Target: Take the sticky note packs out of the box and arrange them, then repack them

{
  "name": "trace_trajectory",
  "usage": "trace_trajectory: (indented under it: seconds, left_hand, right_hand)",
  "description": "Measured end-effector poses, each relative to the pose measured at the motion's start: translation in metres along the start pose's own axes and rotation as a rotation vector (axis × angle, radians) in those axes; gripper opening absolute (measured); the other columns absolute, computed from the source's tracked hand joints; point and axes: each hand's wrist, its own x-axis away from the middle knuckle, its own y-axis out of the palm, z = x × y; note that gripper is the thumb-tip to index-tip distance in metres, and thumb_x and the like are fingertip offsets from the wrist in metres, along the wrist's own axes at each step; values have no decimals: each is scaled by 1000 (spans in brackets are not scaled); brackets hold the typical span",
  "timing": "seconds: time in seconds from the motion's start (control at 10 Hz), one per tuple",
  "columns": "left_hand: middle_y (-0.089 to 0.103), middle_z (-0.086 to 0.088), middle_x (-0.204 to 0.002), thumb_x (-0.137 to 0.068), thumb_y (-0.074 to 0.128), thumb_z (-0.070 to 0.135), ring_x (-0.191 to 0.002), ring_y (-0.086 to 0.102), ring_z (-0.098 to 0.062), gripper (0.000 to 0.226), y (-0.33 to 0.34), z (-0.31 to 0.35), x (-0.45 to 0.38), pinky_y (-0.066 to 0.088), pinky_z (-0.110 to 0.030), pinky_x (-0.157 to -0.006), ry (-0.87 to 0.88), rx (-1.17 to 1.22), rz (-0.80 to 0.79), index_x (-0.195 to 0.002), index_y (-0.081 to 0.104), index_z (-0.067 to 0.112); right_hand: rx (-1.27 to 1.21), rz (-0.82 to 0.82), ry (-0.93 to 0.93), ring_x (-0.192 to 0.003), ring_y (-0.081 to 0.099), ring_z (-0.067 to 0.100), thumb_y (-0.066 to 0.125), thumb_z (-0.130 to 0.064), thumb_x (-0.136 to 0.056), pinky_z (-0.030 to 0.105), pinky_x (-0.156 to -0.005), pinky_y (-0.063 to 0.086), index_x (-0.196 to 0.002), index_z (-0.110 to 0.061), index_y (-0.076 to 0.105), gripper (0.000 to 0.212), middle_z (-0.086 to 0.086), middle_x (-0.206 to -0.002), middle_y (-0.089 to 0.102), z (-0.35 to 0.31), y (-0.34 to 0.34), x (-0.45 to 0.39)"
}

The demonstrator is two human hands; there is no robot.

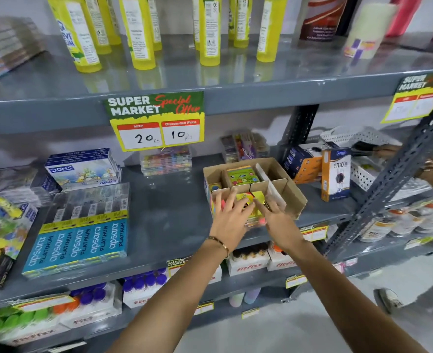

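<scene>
- On the left of the grey shelf [169, 207] lie blue pencil boxes [83, 240] marked "apsara PLATINUM", and behind them a white DOMS box [83, 171]
- A price sign [157, 121] hangs from the shelf edge above, showing 20 and 10
- The left hand [229, 220] has its fingers spread and lies flat on the front of the cardboard box [284, 189]; it grips nothing that I can see
- In the front compartment a yellow sticky note pack [251, 200] sits between both hands; a green pack [242, 175] lies in the compartment behind
- The right hand [277, 222] is open, its fingers touching the yellow pack, not closed on it
- On the right stands an orange TRIO box [336, 174]
</scene>
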Motion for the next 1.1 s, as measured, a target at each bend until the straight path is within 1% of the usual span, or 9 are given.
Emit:
trace_trajectory:
  seconds: [0.1, 0.2, 0.4, 0.5, 0.6, 0.7, 0.9, 1.0, 1.1]
  left_hand:
    - [56, -2, -128, -74, 71, 18, -135, 24, -37, 50, 3, 0, -12, -2, -65, -106, -35, -69, -98, -120, 52, 21]
    - [61, -1, -122, -75, 71, 19, -134, 26, -38, 39, 4, 2, -17, -9, -64, -103, -43, -111, -146, -112, 58, 22]
    - [65, -1, -116, -80, 66, 24, -134, 27, -36, 31, 6, 4, -15, -19, -63, -100, -71, -117, -184, -110, 58, 24]
    - [62, -1, -120, -83, 64, 22, -135, 25, -35, 33, 5, 7, -14, -19, -62, -101, -81, -118, -193, -115, 56, 24]
    - [60, -2, -123, -82, 65, 22, -135, 24, -35, 38, 2, 9, -12, -19, -62, -101, -88, -138, -199, -118, 53, 23]
    - [59, -4, -124, -81, 65, 20, -136, 25, -34, 40, 2, 13, -9, -18, -61, -101, -106, -156, -191, -119, 50, 19]
    - [60, -6, -123, -83, 60, 19, -137, 19, -37, 33, 2, 17, -12, -14, -63, -105, -81, -145, -212, -115, 53, 15]
    - [55, -7, -131, -81, 61, 24, -138, 15, -36, 45, -5, 14, -7, -7, -61, -109, -53, -100, -197, -123, 47, 15]
    - [42, -9, -142, -84, 57, 26, -139, 15, -32, 57, -15, 10, -1, -1, -53, -114, -63, -3, -50, -134, 35, 11]
  right_hand:
    - [80, -38, 0, -129, 44, 40, 45, 10, -88, 41, -95, 50, -152, -24, 4, 83, 20, -156, 15, 0, 2, -5]
    - [117, -35, 2, -119, 55, 35, 48, 10, -87, 38, -92, 51, -152, -26, 6, 85, 17, -153, 21, 2, 3, -10]
    - [145, -20, -16, -115, 60, 31, 49, 7, -90, 36, -93, 51, -151, -29, 9, 82, 15, -152, 25, 6, 6, -14]
    - [149, -9, -29, -120, 57, 32, 48, 6, -91, 36, -94, 51, -151, -27, 10, 78, 15, -155, 22, 6, 4, -12]
    - [155, 21, -34, -138, 36, 34, 47, 5, -91, 37, -101, 47, -152, -21, 10, 76, 14, -159, 14, 3, 4, -7]
    - [143, 54, -52, -147, 18, 28, 47, 2, -92, 35, -115, 31, -150, -13, 18, 66, 11, -160, 15, 0, 7, 1]
    - [148, 86, -96, -139, 33, 21, 46, -1, -92, 30, -115, 25, -141, -9, 35, 51, 8, -150, 36, -3, 1, 3]
    - [105, 66, -62, -140, 33, 22, 51, 3, -88, 34, -115, 28, -139, -10, 39, 54, 7, -150, 39, -9, -5, 5]
    - [-5, 250, -5, -138, 37, 28, 55, 2, -86, 40, -113, 33, -137, -9, 45, 54, 13, -145, 46, -16, -19, 11]
